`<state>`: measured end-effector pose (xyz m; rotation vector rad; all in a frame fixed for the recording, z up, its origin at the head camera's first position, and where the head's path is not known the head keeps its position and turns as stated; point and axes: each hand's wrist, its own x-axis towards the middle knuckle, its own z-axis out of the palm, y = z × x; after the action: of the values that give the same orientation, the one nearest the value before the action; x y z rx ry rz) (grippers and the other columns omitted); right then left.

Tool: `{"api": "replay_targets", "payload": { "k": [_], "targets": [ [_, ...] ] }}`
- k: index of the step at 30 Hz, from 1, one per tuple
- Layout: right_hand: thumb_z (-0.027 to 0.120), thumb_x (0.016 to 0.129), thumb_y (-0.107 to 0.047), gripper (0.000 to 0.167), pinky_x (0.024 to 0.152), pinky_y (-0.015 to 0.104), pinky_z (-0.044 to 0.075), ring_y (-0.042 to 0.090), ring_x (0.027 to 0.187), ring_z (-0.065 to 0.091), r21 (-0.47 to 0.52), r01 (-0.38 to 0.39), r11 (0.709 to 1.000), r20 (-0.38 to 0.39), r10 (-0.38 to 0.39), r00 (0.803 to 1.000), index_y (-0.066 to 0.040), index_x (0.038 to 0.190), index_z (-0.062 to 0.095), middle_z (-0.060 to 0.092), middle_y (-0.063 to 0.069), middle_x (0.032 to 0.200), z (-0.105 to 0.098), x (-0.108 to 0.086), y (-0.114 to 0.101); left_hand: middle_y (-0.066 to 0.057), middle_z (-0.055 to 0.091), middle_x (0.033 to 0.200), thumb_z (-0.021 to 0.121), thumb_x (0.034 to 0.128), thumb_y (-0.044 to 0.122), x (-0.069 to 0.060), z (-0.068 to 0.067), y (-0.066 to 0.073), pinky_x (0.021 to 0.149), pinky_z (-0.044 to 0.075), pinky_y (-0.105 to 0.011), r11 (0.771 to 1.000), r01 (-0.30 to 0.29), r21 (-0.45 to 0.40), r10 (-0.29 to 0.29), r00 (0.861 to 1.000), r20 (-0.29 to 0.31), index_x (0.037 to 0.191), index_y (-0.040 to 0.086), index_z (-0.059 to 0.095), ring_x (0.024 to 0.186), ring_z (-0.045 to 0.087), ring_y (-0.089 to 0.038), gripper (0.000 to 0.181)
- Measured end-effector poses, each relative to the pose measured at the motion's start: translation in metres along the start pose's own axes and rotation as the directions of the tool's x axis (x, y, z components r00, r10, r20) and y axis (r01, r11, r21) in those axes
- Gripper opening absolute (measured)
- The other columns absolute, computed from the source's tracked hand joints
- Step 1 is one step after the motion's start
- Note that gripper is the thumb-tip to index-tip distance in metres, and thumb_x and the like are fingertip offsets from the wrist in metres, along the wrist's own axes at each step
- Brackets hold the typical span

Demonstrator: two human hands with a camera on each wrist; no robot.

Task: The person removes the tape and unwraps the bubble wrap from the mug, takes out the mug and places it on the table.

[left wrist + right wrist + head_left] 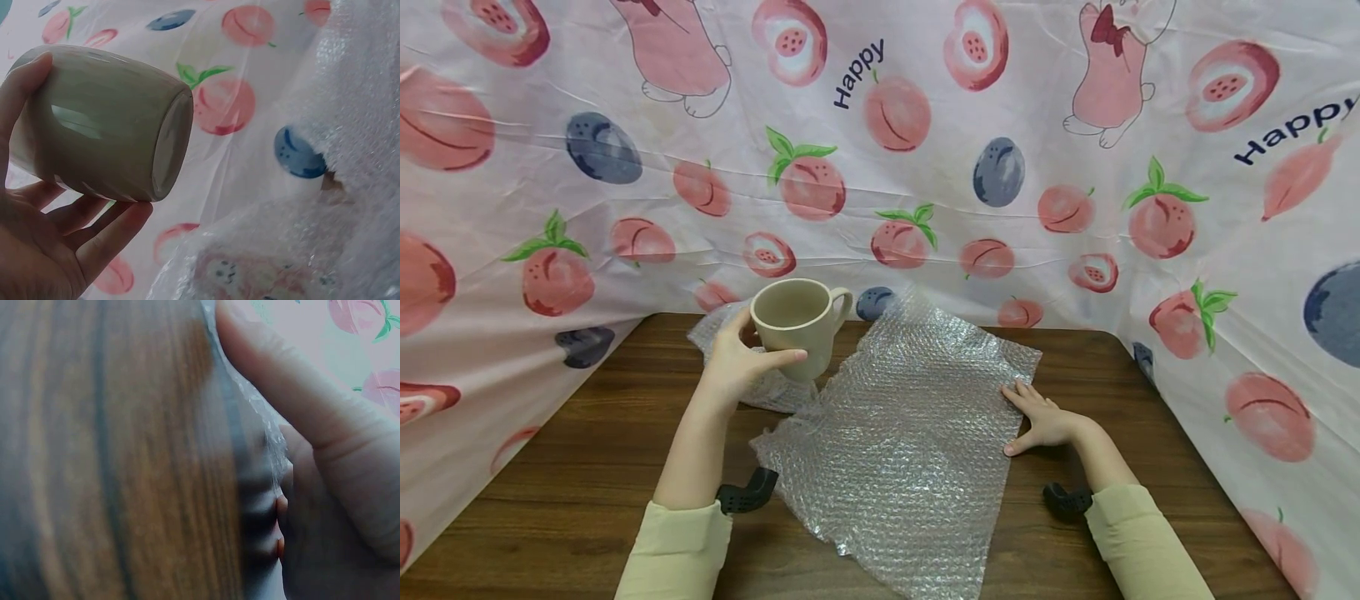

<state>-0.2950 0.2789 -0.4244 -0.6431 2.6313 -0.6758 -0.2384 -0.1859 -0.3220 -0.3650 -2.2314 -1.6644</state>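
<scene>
A pale cream mug (pixel 793 325) is held up in my left hand (pixel 737 358), thumb on its near side and fingers round the far side. Its handle points right. In the left wrist view the mug (pixel 106 119) is tilted, showing its base. A wide sheet of bubble wrap (pixel 910 433) lies on the table below and to the right of the mug. My right hand (pixel 1045 417) rests on the sheet's right edge, fingers spread. From the right wrist, the thumb (pixel 281 362) lies along the wrap's edge, and the fingers are partly hidden.
Behind the mug sits more bubble wrap (pixel 760 392), around something printed in pink that shows through it in the left wrist view. The dark wooden table (pixel 587 467) is bounded at the back and sides by a fruit-print cloth (pixel 865 192).
</scene>
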Motion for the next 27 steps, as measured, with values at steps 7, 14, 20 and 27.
{"api": "replay_targets", "payload": {
  "k": [7, 14, 20, 27],
  "targets": [
    [0.079, 0.076, -0.045, 0.113, 0.104, 0.069, 0.002, 0.046, 0.139, -0.009, 0.003, 0.001, 1.0, -0.005, 0.0, 1.0, 0.002, 0.152, 0.01, -0.007, 0.031, 0.153, 0.002, 0.0, 0.002, -0.009, 0.052, 0.126, 0.087, 0.0712, 0.017, -0.003, -0.013, 0.004, 0.093, 0.043, -0.036, 1.0, 0.017, 0.016, -0.016, 0.998, -0.065, 0.137, 0.008, 0.049, 0.11, 0.047, -0.019, 0.077],
    [0.079, 0.075, -0.044, 0.113, 0.105, 0.067, 0.002, 0.046, 0.139, -0.008, 0.005, 0.012, 1.0, -0.01, -0.012, 1.0, 0.003, 0.151, 0.011, -0.006, 0.032, 0.153, 0.003, 0.001, 0.003, -0.007, 0.055, 0.121, 0.087, 0.0705, 0.015, -0.007, -0.026, 0.007, 0.074, 0.048, -0.022, 0.999, 0.01, 0.051, -0.003, 0.989, -0.151, 0.138, 0.01, 0.051, 0.098, 0.052, -0.018, 0.077],
    [0.079, 0.075, -0.044, 0.113, 0.105, 0.067, 0.002, 0.046, 0.139, -0.009, 0.004, 0.011, 1.0, -0.008, -0.011, 1.0, 0.003, 0.151, 0.01, -0.007, 0.032, 0.153, 0.003, 0.001, 0.003, -0.008, 0.055, 0.119, 0.086, 0.0714, 0.014, -0.012, -0.038, 0.007, 0.073, 0.046, -0.019, 0.998, 0.029, 0.06, -0.016, 0.979, -0.206, 0.139, 0.012, 0.05, 0.096, 0.052, -0.015, 0.077],
    [0.079, 0.076, -0.045, 0.113, 0.105, 0.068, 0.001, 0.046, 0.139, -0.009, 0.004, 0.01, 1.0, -0.011, -0.01, 1.0, 0.003, 0.152, 0.01, -0.007, 0.031, 0.153, 0.003, 0.002, 0.004, 0.0, 0.058, 0.111, 0.087, 0.0698, 0.01, -0.013, -0.05, 0.002, 0.07, 0.046, -0.017, 0.998, 0.029, 0.059, -0.011, 0.958, -0.285, 0.137, 0.013, 0.052, 0.094, 0.053, -0.011, 0.076]
  ]
}}
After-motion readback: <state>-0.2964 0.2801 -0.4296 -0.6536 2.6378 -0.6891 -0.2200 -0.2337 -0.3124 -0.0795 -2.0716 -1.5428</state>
